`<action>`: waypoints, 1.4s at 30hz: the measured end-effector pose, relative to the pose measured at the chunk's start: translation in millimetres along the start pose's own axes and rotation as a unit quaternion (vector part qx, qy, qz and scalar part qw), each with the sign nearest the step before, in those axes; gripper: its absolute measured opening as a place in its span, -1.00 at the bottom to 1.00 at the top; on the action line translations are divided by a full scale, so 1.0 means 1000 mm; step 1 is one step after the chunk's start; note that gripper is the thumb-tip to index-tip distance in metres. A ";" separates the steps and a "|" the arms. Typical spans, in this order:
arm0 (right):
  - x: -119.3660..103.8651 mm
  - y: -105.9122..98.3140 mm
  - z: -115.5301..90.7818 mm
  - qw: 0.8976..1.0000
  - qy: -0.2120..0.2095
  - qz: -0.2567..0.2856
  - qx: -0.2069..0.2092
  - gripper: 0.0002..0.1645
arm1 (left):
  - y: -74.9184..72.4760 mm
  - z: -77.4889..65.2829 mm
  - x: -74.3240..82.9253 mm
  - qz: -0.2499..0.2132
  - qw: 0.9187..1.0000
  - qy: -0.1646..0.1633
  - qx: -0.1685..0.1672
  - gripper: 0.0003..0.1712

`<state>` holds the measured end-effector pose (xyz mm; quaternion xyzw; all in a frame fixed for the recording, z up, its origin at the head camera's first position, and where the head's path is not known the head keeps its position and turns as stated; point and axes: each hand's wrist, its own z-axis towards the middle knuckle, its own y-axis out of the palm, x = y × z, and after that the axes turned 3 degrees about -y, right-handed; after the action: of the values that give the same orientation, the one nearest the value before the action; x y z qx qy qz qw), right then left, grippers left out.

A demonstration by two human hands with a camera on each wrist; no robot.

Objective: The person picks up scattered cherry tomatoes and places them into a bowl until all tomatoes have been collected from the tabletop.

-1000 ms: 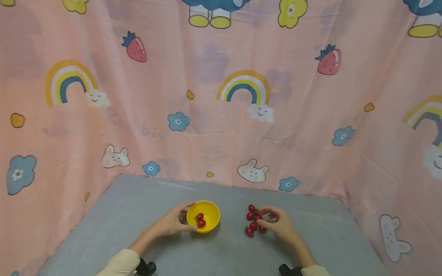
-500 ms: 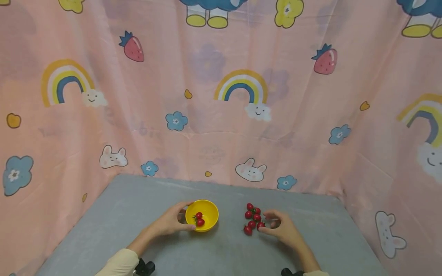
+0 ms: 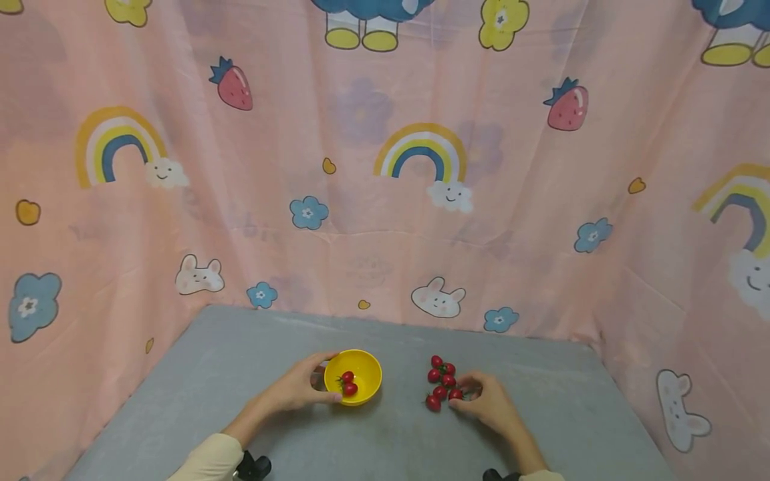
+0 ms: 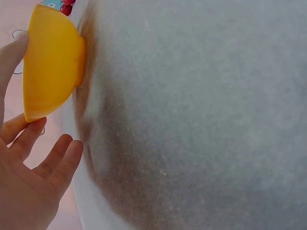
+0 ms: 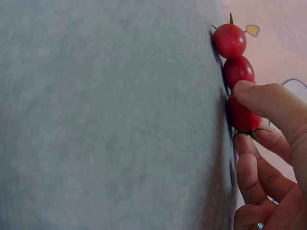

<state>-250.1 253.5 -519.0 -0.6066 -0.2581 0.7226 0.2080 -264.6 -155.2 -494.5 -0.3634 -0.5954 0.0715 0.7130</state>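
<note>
In the head view my left hand (image 3: 295,387) holds a yellow bowl (image 3: 371,382) by its left side, thumb near the front and fingers at the back. The left wrist view shows the bowl's smooth outer wall (image 4: 53,67) between thumb and fingers. Inside the bowl lie two red cherry tomatoes (image 3: 350,389). To the right, several more cherry tomatoes (image 3: 434,375) lie in a cluster on the table. My right hand (image 3: 494,404) pinches the cluster's nearest right cherry tomato (image 5: 243,115), which has a green stem; two others (image 5: 229,41) line up beyond it in the right wrist view.
A grey table (image 3: 397,441) lies beneath both hands. Behind it and along its sides hangs a pink curtain (image 3: 361,254) printed with rainbows, strawberries and flowers. Black straps (image 3: 252,466) sit at both wrists.
My right hand has shifted from the cluster's middle toward its near right side, and its fingers have come together on one cherry tomato. The left hand and bowl stay in place.
</note>
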 end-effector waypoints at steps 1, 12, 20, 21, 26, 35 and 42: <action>0.000 0.000 0.000 1.000 -0.002 -0.001 0.000 -0.57 | 0.000 0.000 0.000 0.000 1.000 -0.001 0.000 -0.06; 0.002 0.003 0.004 1.000 -0.006 0.001 0.011 -0.67 | 0.000 0.000 -0.001 0.002 1.000 0.002 -0.004 -0.04; 0.006 0.000 0.004 0.999 -0.013 0.015 0.027 -0.69 | 0.000 0.000 -0.003 0.006 1.000 0.005 -0.002 -0.05; 0.006 -0.001 0.004 0.999 -0.013 0.017 0.029 -0.69 | 0.000 0.000 -0.003 0.005 1.000 0.004 -0.001 -0.05; 0.004 -0.004 0.005 0.999 -0.005 0.025 0.036 -0.70 | 0.000 0.000 -0.003 0.002 1.000 -0.001 0.000 -0.04; 0.001 -0.004 0.006 0.998 0.010 0.034 0.049 -0.69 | 0.000 0.000 -0.001 0.003 1.000 0.003 -0.004 -0.05; -0.003 0.002 0.008 0.995 0.016 0.073 0.060 -0.68 | 0.000 0.000 0.000 0.004 1.000 0.005 -0.006 -0.04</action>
<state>-257.1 249.0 -517.4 -0.6218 -0.1665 0.7401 0.1947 -264.7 -155.3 -494.4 -0.3701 -0.5912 0.0688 0.7133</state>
